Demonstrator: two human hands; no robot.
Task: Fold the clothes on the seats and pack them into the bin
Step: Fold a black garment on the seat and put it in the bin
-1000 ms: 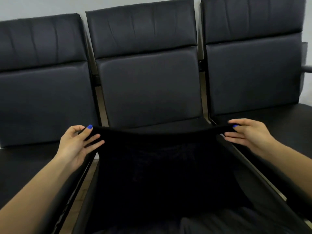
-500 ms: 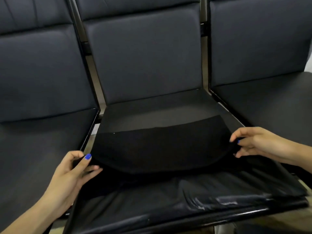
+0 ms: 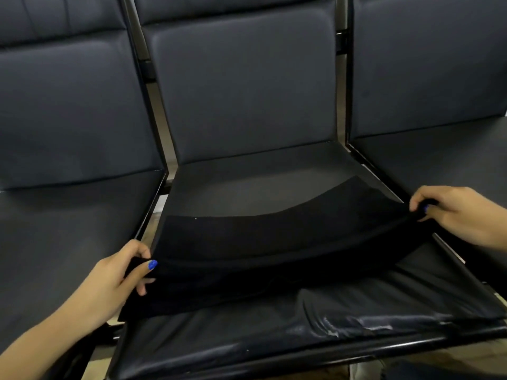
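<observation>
Black garment (image 3: 274,242) lies spread across the middle seat (image 3: 247,187) of the dark bench, its far edge flat on the cushion and its near fold lifted. The left hand (image 3: 120,275) pinches the fold at the seat's left edge, thumb on top. The right hand (image 3: 450,212) grips the cloth at the right edge, fingers curled around it.
</observation>
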